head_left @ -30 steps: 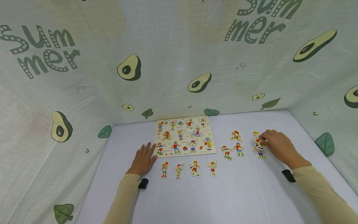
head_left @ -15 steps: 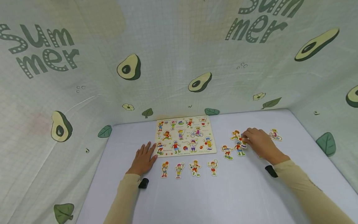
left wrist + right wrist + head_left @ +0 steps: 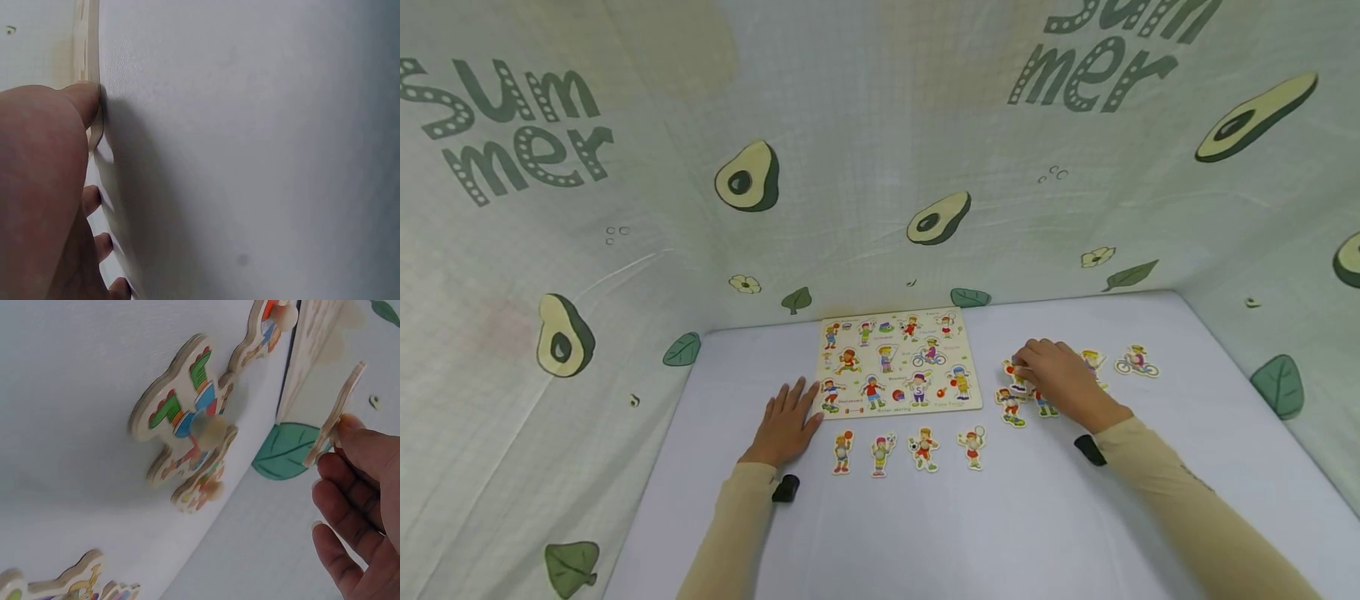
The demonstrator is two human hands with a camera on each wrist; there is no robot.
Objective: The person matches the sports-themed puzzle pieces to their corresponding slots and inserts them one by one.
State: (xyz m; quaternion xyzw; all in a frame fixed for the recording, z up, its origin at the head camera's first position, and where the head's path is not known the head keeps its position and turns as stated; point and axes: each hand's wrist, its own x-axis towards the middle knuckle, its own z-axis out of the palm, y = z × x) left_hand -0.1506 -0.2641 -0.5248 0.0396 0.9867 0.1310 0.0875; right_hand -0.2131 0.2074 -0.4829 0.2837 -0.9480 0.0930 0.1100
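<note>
A thin wooden puzzle piece (image 3: 337,415), printed with a figure in the head view, is pinched between the thumb and fingertips of my right hand (image 3: 1063,379). That hand is raised over a cluster of loose pieces; the skateboarder piece (image 3: 1012,408) lies just below. A roller-skater piece (image 3: 203,403) with a round wooden knob shows in the right wrist view, and in the head view the hand partly covers it. My left hand (image 3: 784,423) rests spread on the table, thumb at the lower left corner of the wooden puzzle board (image 3: 967,358).
Along the board's front lie a basketball piece (image 3: 842,454), a volleyball piece (image 3: 881,456), a soccer piece (image 3: 923,451) and a tennis piece (image 3: 973,448). A cyclist piece (image 3: 1137,363) lies at the far right, near a partly hidden piece (image 3: 1092,362). Printed cloth walls (image 3: 850,108) enclose the white table (image 3: 955,533).
My right hand has travelled left with the pinched puzzle piece, from the right-hand pieces to over the cluster beside the board. The cyclist piece has come into sight. My left hand has stayed in place.
</note>
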